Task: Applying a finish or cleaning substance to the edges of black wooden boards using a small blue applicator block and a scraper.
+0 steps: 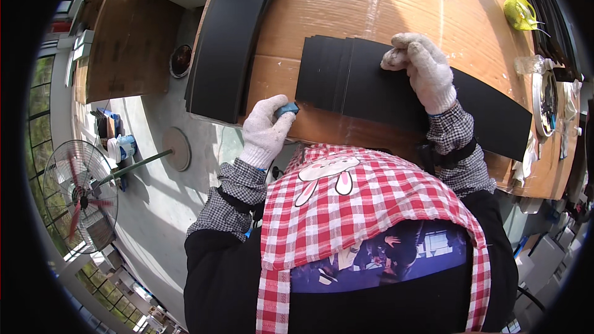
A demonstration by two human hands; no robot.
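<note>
My left hand [267,131], in a white knit glove, pinches a small blue block [286,109] between thumb and fingers. It is beside the near left corner of a fanned stack of thin black sheets [371,77] lying on the table. My right hand [426,69], also gloved and with smudged fingertips, is over the middle of that stack. Its fingers are bent together toward the thumb; whatever they may hold is hidden. Whether this hand touches the top sheet, I cannot tell.
More long black sheets [226,40] are piled along the left edge of the cardboard-covered table [315,0]. At the right are a yellow mesh item [520,12], a clear bottle [529,64] and a round container [547,104]. A pedestal fan [81,200] stands on the floor at left.
</note>
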